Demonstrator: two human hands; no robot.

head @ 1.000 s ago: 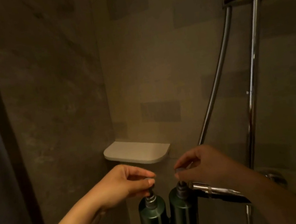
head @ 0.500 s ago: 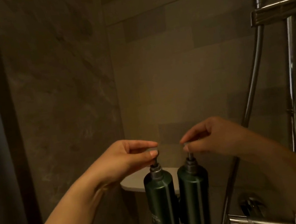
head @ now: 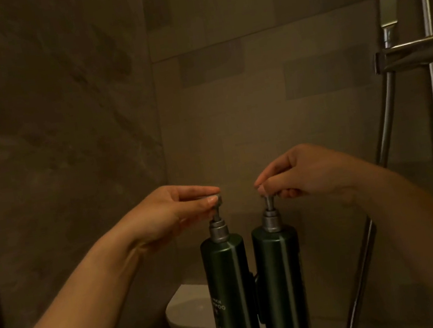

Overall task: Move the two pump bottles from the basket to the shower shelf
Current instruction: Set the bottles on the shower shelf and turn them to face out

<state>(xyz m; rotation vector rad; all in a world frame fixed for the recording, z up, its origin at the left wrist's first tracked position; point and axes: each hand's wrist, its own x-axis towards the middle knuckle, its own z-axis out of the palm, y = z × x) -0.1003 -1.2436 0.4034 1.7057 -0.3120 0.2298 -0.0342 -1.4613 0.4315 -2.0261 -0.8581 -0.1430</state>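
i have raised both green bottles since a moment ago, my left hand [head: 177, 211] pinching the left pump bottle [head: 229, 288] and my right hand [head: 304, 173] pinching the right pump bottle [head: 280, 280] by their pump heads, now hanging upright in front of the white shower shelf [head: 188, 312], so setting down comes next.

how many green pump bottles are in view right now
2. The left bottle hangs from the left hand by its pump; the right bottle hangs from the right hand, side by side before the shower shelf.

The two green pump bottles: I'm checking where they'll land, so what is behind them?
Behind the left bottle and right bottle shows the white corner shelf; its right part is covered.
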